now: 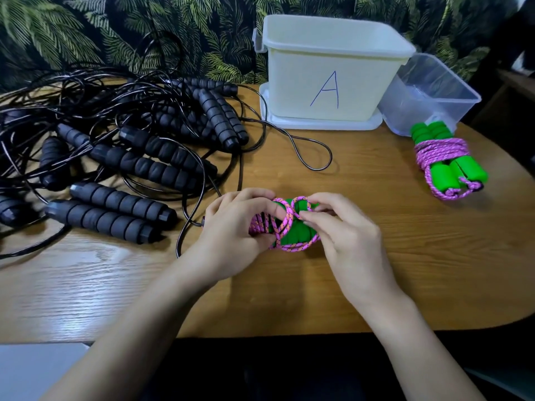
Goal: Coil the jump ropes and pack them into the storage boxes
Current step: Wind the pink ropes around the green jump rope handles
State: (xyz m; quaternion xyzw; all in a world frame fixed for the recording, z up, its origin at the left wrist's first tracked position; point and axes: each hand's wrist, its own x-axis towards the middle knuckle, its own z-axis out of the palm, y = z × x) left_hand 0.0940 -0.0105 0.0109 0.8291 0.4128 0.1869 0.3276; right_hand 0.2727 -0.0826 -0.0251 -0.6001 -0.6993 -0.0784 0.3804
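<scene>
**Stuff you can't really make out here**

The green handles [292, 237] are mostly buried under the left hand [234, 227], the right hand [344, 235] and the pink cord [285, 224], so their ends don't show, and some left fingers tuck out of sight behind the cord. The black ropes [115, 146] run off the left edge, too tangled to match cords to handles. The inside of the box marked A [327, 82] is hidden, and it covers a corner of the clear box [428, 94]. The grey thing [34, 369] bottom left is cut off, can't tell what it is. Both forearms run off the bottom.

Wood table [376, 256] w/ fern-print backdrop [115, 33] behind.
</scene>
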